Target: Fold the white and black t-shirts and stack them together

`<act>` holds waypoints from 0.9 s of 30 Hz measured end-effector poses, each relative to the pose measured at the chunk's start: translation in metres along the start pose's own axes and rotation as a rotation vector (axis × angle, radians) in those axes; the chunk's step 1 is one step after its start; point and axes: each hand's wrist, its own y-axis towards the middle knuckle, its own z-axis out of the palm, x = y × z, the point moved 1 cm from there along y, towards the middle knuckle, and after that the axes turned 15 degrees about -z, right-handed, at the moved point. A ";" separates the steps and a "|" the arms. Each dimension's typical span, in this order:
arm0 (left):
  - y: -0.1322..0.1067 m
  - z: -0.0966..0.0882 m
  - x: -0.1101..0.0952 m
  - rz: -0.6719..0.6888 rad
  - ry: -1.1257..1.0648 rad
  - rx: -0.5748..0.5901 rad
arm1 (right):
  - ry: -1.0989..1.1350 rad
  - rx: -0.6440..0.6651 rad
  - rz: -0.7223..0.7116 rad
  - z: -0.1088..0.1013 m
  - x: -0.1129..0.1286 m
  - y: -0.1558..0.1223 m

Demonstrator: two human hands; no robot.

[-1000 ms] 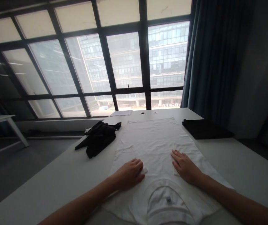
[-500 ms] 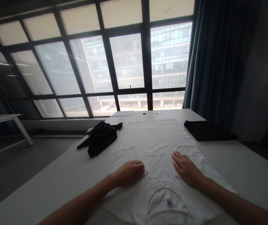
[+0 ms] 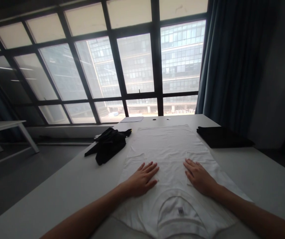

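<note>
A white T-shirt [image 3: 167, 146] lies spread on the white table, its neckline with a small dark label nearest me and its hem toward the window. On its left part my left hand [image 3: 142, 178] rests flat, fingers spread, palm down. My right hand [image 3: 199, 174] lies flat on the right part, fingers stretched out and a little apart. Both sleeves look folded inward, with their edges beside the hands. Cloth under the palms is hidden. Neither hand grips anything.
Crumpled black clothing [image 3: 111, 144] lies on the table [image 3: 77, 186] to the left. A folded black cloth [image 3: 224, 136] is at the right edge. White paper [image 3: 132, 119] sits at the far end. Another table [image 3: 5, 124] stands at far left, and a blue curtain [image 3: 232, 73] hangs right.
My left hand has opened from a closed pinch at the sleeve's edge to lying flat with spread fingers. My right hand stays flat in nearly the same place.
</note>
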 end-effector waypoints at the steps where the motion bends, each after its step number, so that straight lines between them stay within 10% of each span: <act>1: 0.001 -0.001 0.001 -0.005 -0.018 -0.005 | -0.004 0.000 -0.002 0.001 0.000 0.000; 10: 0.015 0.004 0.029 -0.470 0.081 -0.125 | -0.073 0.005 0.042 0.004 -0.004 -0.001; 19: 0.013 0.005 0.026 -0.432 0.114 -0.079 | -0.088 0.066 0.098 0.007 -0.013 0.001; 27: 0.015 0.005 0.025 -0.429 0.124 -0.082 | -0.205 0.046 0.163 -0.022 -0.072 0.003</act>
